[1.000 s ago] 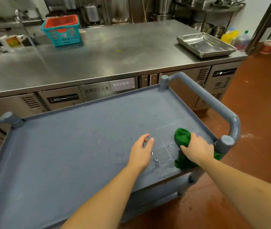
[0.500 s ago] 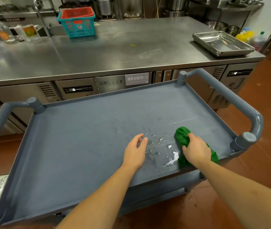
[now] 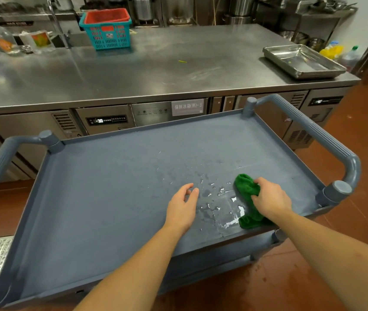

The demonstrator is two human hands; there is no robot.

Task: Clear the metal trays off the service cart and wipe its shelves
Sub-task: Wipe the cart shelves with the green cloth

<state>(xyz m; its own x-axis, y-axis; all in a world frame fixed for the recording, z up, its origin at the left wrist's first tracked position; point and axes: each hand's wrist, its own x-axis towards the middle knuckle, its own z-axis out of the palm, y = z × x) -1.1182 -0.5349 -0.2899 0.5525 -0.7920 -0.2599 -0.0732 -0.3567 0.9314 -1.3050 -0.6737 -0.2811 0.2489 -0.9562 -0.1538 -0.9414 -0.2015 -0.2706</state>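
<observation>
Trays: the metal trays (image 3: 302,60) sit stacked on the steel table (image 3: 156,70) in the upper right of the frame, well apart from the cart, so the clearing looks done.
Top shelf: the top shelf (image 3: 111,198) of the service cart (image 3: 326,135) carries no trays. Water droplets (image 3: 214,194) lie scattered in its lower-right part, between the 2 hands.
Wiping: I judge it barely begun. A smeared wet patch lies just beside the cloth, and the rest of the shelf looks dry and unwiped.
Cloth: the green cloth (image 3: 245,189) lies bunched on the shelf at the lower right, near the front edge.
Right hand: the right hand (image 3: 270,198) presses on the cloth, fingers curled round it.
Left hand: the left hand (image 3: 181,207) is low over the shelf, fingers relaxed and holding nothing. I cannot tell if it touches.
Left to do: the droplets, the rest of the top shelf, then the lower shelf (image 3: 223,252), mostly hidden.
Counts: 1 cart, 2 handles, 1 cloth, 2 hands, 1 tray stack of at least 2 (exact number unclear).
</observation>
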